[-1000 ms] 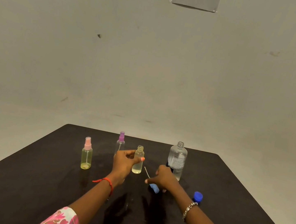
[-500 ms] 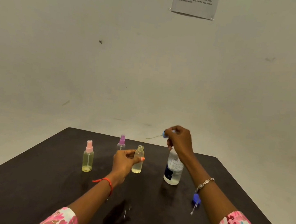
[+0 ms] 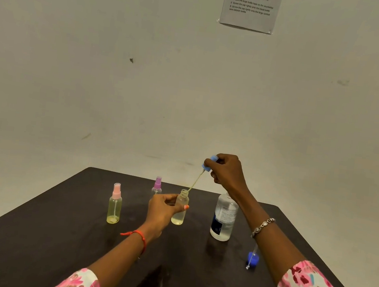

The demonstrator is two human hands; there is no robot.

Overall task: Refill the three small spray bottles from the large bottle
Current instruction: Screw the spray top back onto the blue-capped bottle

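My left hand (image 3: pixel 163 208) grips an uncapped small spray bottle (image 3: pixel 180 212) with a little pale liquid, standing on the dark table (image 3: pixel 51 233). My right hand (image 3: pixel 227 172) pinches a light-blue spray head (image 3: pixel 208 163) raised above it; its thin dip tube slants down, with its tip at the bottle's mouth. The large clear bottle (image 3: pixel 223 219) stands uncapped to the right, partly behind my right forearm. A pink-capped spray bottle (image 3: pixel 115 204) stands at the left, and a purple-capped one (image 3: pixel 157 185) stands behind my left hand.
A dark-blue cap (image 3: pixel 252 260) lies on the table near my right forearm. A printed sheet (image 3: pixel 251 5) hangs on the wall. The table's far edge runs just behind the bottles.
My right hand picked the blue spray head up off the table, raised it, then brought it left so the tube tip reaches the bottle's mouth. My left hand kept its grip.
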